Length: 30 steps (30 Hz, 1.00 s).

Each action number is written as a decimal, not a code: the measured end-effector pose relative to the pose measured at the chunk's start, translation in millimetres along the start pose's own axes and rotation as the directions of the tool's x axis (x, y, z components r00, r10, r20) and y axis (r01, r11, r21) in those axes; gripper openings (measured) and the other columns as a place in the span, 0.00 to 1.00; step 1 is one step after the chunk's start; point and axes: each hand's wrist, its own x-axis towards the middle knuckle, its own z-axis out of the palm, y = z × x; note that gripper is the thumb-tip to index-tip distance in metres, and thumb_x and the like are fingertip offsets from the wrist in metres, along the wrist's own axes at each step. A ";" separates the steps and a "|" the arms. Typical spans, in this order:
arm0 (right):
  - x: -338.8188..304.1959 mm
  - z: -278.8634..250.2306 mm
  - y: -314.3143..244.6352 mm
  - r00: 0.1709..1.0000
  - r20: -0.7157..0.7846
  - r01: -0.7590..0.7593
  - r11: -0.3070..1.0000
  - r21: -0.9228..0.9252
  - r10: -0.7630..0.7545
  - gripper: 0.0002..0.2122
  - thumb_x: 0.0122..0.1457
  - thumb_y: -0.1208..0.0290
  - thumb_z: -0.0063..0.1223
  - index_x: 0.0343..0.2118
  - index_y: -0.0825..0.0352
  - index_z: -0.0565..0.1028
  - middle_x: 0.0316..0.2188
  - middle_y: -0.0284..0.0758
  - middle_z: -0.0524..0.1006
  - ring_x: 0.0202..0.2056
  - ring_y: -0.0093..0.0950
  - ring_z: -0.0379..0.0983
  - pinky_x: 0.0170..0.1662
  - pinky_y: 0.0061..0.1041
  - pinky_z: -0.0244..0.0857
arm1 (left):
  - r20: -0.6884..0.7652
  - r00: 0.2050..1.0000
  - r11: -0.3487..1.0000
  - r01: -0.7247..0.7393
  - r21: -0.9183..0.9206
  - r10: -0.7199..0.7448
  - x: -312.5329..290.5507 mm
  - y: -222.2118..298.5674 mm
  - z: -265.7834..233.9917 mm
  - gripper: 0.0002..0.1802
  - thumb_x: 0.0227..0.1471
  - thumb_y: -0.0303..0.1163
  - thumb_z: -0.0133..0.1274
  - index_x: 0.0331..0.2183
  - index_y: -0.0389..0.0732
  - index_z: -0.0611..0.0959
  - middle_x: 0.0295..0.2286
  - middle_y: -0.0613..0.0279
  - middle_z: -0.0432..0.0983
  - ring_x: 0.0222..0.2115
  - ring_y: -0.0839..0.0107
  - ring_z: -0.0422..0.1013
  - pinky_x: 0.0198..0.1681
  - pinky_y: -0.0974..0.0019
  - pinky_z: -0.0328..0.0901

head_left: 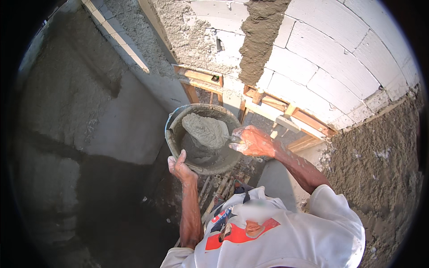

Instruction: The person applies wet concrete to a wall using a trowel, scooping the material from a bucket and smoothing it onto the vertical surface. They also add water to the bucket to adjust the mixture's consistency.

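Note:
My left hand (pixel 181 169) grips the near left rim of a round bucket (pixel 210 170), thumb up on the edge and fingers beneath or behind it. Grey wet mortar coats the bucket's inside and lies in its bottom. In my right hand (pixel 254 141) is the handle of a trowel, closed in the fingers at the bucket's right side. A thick heap of mortar (pixel 205 130) covers the trowel's blade, so the blade itself is hidden. The loaded trowel is over the bucket's opening.
Ahead stands a white block wall (pixel 326 53) with a vertical strip of wet mortar (pixel 261 42). Wooden frames (pixel 286 114) run along its lower part. A grey plastered wall (pixel 125 120) rises at left, a rough plastered one (pixel 375 165) at right. Poles and debris (pixel 214 190) lie below the bucket.

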 end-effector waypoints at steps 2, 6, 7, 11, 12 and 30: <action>4.2 -46.5 3.9 0.992 -0.060 0.109 0.993 -0.040 -0.111 0.23 0.63 0.56 0.60 0.54 0.67 0.75 0.56 0.46 0.76 0.56 0.46 0.74 0.60 0.41 0.71 | -0.085 0.994 0.998 0.066 0.016 -0.064 5.5 -8.1 -32.4 0.14 0.45 0.16 0.58 0.36 0.35 0.75 0.36 0.58 0.73 0.36 0.63 0.71 0.44 0.58 0.69; 4.4 -187.8 -42.4 0.860 -0.222 0.426 0.886 -0.185 -0.460 0.29 0.59 0.54 0.66 0.60 0.63 0.73 0.55 0.41 0.77 0.52 0.41 0.76 0.56 0.37 0.71 | -0.263 0.955 0.983 0.163 0.080 -0.137 5.9 -33.3 -78.8 0.21 0.43 0.16 0.55 0.43 0.28 0.77 0.42 0.49 0.77 0.40 0.54 0.77 0.48 0.50 0.72; 25.2 -216.4 -65.4 0.925 -0.115 0.362 0.932 -0.012 -0.361 0.25 0.60 0.55 0.66 0.57 0.63 0.76 0.50 0.40 0.79 0.48 0.40 0.78 0.53 0.39 0.71 | -0.434 0.900 0.957 0.150 0.247 -0.030 3.3 -18.8 -101.2 0.20 0.41 0.15 0.54 0.41 0.27 0.78 0.41 0.48 0.78 0.39 0.54 0.77 0.45 0.49 0.72; 39.0 -342.6 -87.5 0.977 0.130 0.112 0.923 0.368 -0.170 0.18 0.64 0.59 0.64 0.45 0.72 0.80 0.26 0.36 0.78 0.21 0.24 0.75 0.22 0.25 0.68 | -0.447 0.870 0.351 0.360 0.864 0.207 -33.9 -25.3 -186.7 0.19 0.49 0.46 0.67 0.30 0.38 0.90 0.27 0.53 0.84 0.29 0.54 0.77 0.35 0.47 0.71; 49.1 -366.0 -78.5 0.963 0.120 0.149 0.848 0.508 -0.241 0.18 0.65 0.58 0.62 0.42 0.73 0.80 0.23 0.34 0.76 0.16 0.20 0.70 0.16 0.22 0.61 | -0.272 0.929 0.095 0.255 0.962 0.251 -30.2 -28.5 -224.3 0.18 0.52 0.47 0.65 0.32 0.40 0.91 0.29 0.51 0.84 0.30 0.52 0.78 0.35 0.48 0.72; -116.1 -106.9 194.3 0.697 0.051 -0.367 0.295 0.882 0.715 0.11 0.67 0.66 0.49 0.34 0.70 0.74 0.17 0.31 0.67 0.13 0.23 0.62 0.15 0.26 0.57 | -0.415 0.894 0.889 0.322 0.325 -0.172 -19.7 -65.8 -93.6 0.27 0.37 0.13 0.57 0.45 0.28 0.79 0.43 0.54 0.78 0.40 0.57 0.75 0.48 0.55 0.70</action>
